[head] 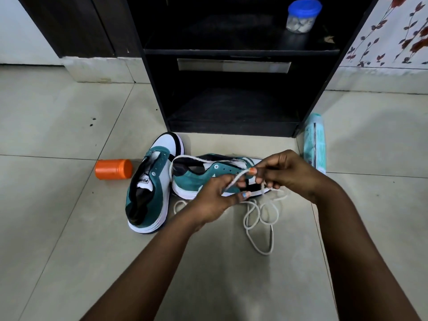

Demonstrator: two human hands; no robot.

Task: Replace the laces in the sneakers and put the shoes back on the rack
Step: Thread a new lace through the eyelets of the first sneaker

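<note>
R hand (287, 172) fingers pinch the white lace (259, 228) near its end; L hand (215, 200) fingers curl around the same lace just beside. Rest of lace loops on floor (58, 135) below hands. Behind hands: sneaker on its side (196, 179); upright sneaker (150, 188) touching it, w/ empty eyelets. Black rack (231, 54) beyond.

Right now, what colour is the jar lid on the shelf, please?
Blue lid, head view.
</note>
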